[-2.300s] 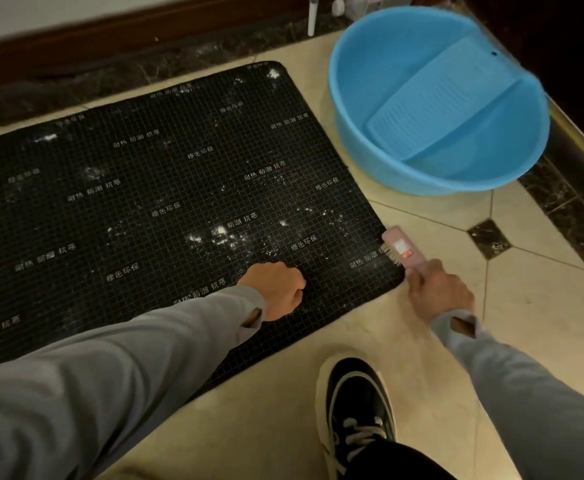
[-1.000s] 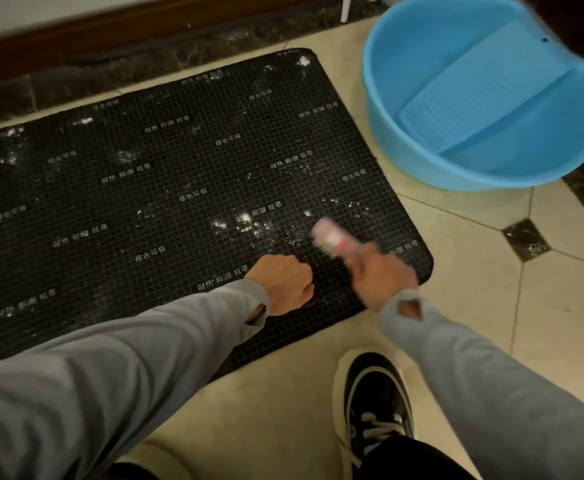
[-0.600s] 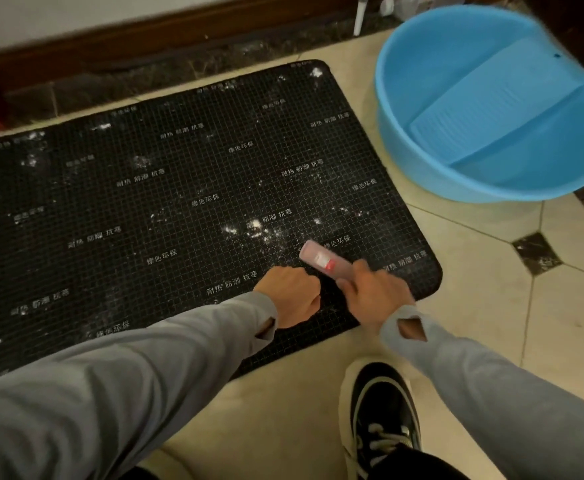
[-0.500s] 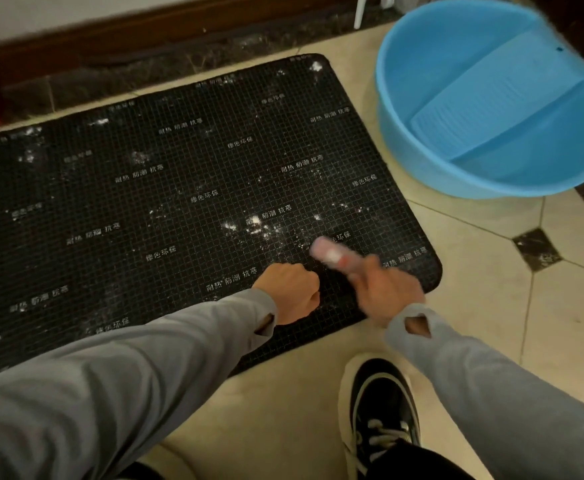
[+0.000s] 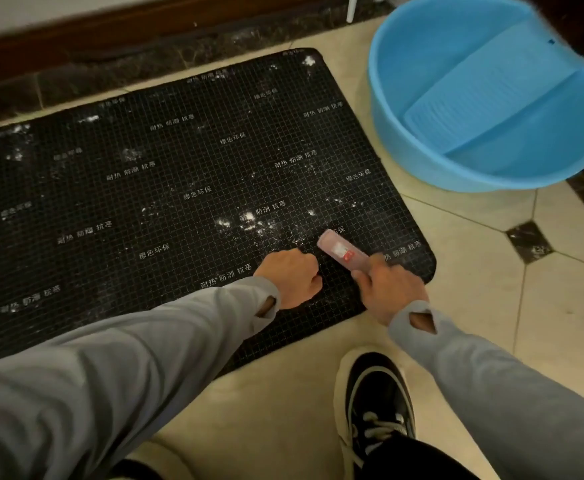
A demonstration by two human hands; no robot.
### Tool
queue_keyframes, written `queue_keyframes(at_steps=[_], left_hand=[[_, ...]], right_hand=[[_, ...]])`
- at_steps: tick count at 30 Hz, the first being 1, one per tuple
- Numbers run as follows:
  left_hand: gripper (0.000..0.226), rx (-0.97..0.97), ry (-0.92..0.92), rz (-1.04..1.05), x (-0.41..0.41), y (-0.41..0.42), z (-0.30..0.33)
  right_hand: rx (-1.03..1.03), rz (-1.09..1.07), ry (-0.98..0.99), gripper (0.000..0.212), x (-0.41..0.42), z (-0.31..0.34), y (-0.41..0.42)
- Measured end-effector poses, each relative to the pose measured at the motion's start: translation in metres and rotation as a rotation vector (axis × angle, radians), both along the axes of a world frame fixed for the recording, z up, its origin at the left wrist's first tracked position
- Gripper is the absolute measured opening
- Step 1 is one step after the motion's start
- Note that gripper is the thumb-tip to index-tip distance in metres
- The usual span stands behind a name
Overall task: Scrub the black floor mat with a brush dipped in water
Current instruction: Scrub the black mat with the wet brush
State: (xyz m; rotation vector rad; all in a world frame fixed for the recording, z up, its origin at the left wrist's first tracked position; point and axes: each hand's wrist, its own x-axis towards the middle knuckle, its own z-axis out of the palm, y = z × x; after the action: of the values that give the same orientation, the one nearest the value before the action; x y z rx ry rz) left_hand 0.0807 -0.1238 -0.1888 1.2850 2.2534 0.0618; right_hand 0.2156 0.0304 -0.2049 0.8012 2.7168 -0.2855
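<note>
One black-and-white shoe (image 5: 377, 410) is seen nearest, planted on the tiled floor (image 5: 560, 323) just off the near edge of the mat. Two hands in grey sleeves are counted beyond it. The left hand (image 5: 290, 277) is closed into a fist with nothing held, its knuckles resting on the one black floor mat (image 5: 145, 202). The right hand (image 5: 389, 289) is wrapped around the handle of the one pink brush (image 5: 341, 249), which juts forward and leftward out of the grip, its head laid on the mat near the near right corner, just beside the left fist. White specks are scattered over the mat ahead of the brush. Compared with half a second earlier, the brush is seen sharp instead of blurred, at nearly the same spot; 2.3 seconds ago it was held at the mat's right edge, well apart from the fist. Farthest, one blue basin (image 5: 422, 157) with one blue washboard (image 5: 491, 88) leaning inside it is stood on the tiles to the right of the mat.
</note>
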Motion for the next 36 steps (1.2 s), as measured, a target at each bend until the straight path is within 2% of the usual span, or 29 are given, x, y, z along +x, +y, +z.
queue_keyframes(at_steps=[4,5,7,9,12,17,21,24,28,32,34,35,36], left_hand=[[0.042,-0.006,-0.019,-0.019,0.001,-0.002,0.0],[0.042,-0.008,-0.036,-0.018,0.002,-0.001,0.001],[0.041,-0.006,-0.038,-0.017,0.001,0.002,0.004],[0.04,-0.009,-0.018,-0.019,0.0,0.006,0.004],[0.029,-0.038,0.028,-0.043,0.001,0.013,0.005],[0.029,-0.05,0.042,-0.113,0.0,0.021,0.007],[0.028,-0.049,0.018,-0.11,0.0,0.024,0.008],[0.03,-0.057,0.096,-0.134,0.004,0.027,0.009],[0.035,0.037,0.275,-0.23,0.015,0.035,0.007],[0.03,0.035,0.288,-0.336,0.027,0.042,-0.003],[0.029,0.03,0.299,-0.366,0.027,0.042,-0.005],[0.03,0.041,0.294,-0.376,0.025,0.043,-0.004],[0.031,0.05,0.282,-0.384,0.024,0.045,-0.002]], right_hand=[[0.071,-0.353,-0.007,0.041,0.027,0.006,0.067],[0.081,-0.383,-0.011,0.039,0.029,0.011,0.072],[0.034,-0.299,0.003,0.038,0.022,0.018,0.06],[-0.055,-0.114,-0.005,0.036,0.017,0.019,0.026],[-0.071,0.031,-0.099,0.03,0.025,0.01,-0.008],[0.038,-0.208,-0.132,0.038,0.053,0.003,0.036],[-0.012,-0.425,-0.052,0.036,0.039,0.012,0.044],[-0.135,-0.371,0.02,0.038,0.032,0.014,0.019],[-0.197,-0.114,0.103,0.064,0.037,0.011,-0.004],[-0.127,0.06,-0.053,0.071,0.044,0.007,0.01],[-0.201,-0.072,-0.067,0.05,0.054,0.014,0.03],[-0.226,-0.185,-0.063,0.046,0.061,0.018,0.044],[-0.2,-0.247,-0.059,0.05,0.067,0.021,0.057]])
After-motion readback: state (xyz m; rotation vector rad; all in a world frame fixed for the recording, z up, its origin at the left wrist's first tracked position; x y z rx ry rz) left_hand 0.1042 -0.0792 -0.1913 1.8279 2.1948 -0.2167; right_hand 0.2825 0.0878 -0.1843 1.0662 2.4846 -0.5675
